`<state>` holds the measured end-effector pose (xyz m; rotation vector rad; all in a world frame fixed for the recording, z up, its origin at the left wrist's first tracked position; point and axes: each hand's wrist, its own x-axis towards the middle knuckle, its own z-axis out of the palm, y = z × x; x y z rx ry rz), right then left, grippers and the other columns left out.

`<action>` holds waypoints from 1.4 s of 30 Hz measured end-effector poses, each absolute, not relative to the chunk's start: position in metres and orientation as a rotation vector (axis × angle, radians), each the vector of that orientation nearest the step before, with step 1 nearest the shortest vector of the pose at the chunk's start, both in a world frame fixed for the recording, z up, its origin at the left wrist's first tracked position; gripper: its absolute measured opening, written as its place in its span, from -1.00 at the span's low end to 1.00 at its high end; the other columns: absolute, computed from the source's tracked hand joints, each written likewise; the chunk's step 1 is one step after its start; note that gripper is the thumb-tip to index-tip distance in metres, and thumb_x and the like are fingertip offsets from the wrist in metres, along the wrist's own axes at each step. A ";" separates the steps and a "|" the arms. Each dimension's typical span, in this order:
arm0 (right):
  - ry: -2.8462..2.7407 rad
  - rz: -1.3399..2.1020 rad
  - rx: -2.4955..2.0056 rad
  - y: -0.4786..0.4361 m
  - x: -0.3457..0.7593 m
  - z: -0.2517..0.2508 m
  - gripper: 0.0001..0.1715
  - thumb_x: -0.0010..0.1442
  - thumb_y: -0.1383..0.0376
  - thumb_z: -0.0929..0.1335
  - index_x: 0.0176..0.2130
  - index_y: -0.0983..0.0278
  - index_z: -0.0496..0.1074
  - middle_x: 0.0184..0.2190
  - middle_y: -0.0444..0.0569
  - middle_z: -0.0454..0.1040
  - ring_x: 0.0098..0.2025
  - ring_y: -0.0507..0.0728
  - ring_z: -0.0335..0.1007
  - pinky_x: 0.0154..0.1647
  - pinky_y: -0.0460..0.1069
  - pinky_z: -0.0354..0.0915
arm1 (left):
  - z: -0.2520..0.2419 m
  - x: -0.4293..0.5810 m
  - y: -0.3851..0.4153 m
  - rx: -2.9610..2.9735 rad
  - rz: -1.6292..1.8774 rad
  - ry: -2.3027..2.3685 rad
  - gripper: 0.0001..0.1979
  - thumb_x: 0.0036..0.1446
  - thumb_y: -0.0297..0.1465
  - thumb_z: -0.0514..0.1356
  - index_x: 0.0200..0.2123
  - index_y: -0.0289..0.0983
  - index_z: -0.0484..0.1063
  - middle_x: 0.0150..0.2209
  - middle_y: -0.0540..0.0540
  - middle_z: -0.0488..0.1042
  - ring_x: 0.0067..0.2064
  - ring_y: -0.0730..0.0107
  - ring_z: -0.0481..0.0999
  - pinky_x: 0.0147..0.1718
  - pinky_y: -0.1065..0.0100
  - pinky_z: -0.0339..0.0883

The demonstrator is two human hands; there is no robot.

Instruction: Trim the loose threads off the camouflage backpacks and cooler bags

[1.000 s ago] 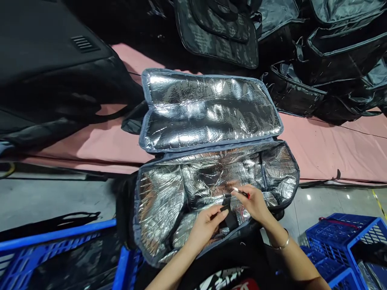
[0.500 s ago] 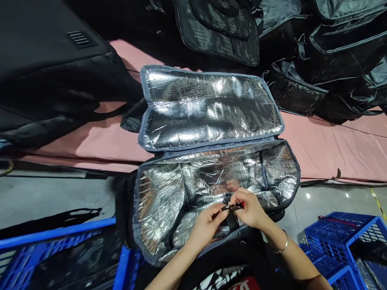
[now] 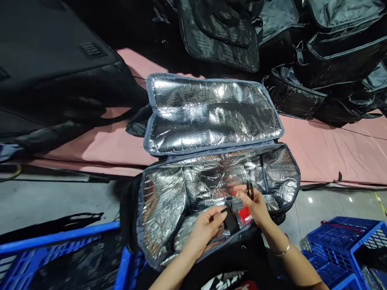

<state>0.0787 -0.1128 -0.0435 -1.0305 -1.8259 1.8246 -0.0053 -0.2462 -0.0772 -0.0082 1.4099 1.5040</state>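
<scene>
Right hand (image 3: 255, 207) moves up and away from the left hand (image 3: 208, 224) in the last half second

Close to the body, the left hand has its thumb and finger pressed together on a black strap (image 3: 231, 222). The right hand curls around small black snips (image 3: 249, 190), and their two points stick up past the fingers. I cannot tell if its thumb and first finger pinch something too. A red bit (image 3: 244, 212) shows just under it. The strap is by the near wall of an open cooler bag (image 3: 163, 197), shiny silver inside. Blue crates (image 3: 332, 229) stand low on both sides. Past the bag's mouth, its silver lid (image 3: 211, 117) lies open over pink cloth (image 3: 326, 149). Farther back are a camouflage bag (image 3: 223, 46) and more dark bags (image 3: 344, 54).
</scene>
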 end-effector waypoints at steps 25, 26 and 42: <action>-1.458 1.792 -0.933 -0.071 -0.006 0.014 -0.62 -0.13 0.10 0.30 -0.78 0.26 0.22 -0.83 -0.30 -0.06 -0.73 -0.11 -0.24 -0.70 -0.13 -0.23 | 0.013 -0.063 -0.200 0.293 1.663 1.552 -0.47 -0.22 0.03 0.27 -0.30 -0.28 0.47 -0.43 -0.07 0.51 -0.63 0.49 0.31 -0.64 0.43 0.15; -1.465 1.775 -0.935 -0.073 -0.006 0.013 -0.61 -0.12 0.10 0.29 -0.77 0.26 0.22 -0.82 -0.29 -0.03 -0.73 -0.10 -0.22 -0.69 -0.13 -0.22 | 0.017 -0.068 -0.191 0.223 1.692 1.506 -0.45 -0.24 0.02 0.29 -0.31 -0.32 0.47 -0.44 -0.09 0.51 -0.62 0.50 0.31 -0.64 0.44 0.15; -2.255 0.869 -0.884 -0.095 0.050 0.024 -0.76 0.23 0.22 0.22 -0.13 0.25 0.33 -0.25 -0.04 0.47 -0.26 0.11 0.40 -0.22 -0.05 0.25 | -0.012 -0.076 -0.179 0.262 1.957 1.458 -0.55 -0.20 -0.04 0.32 -0.52 -0.37 0.50 -0.65 -0.03 0.40 -0.60 0.50 0.25 -0.56 0.43 0.15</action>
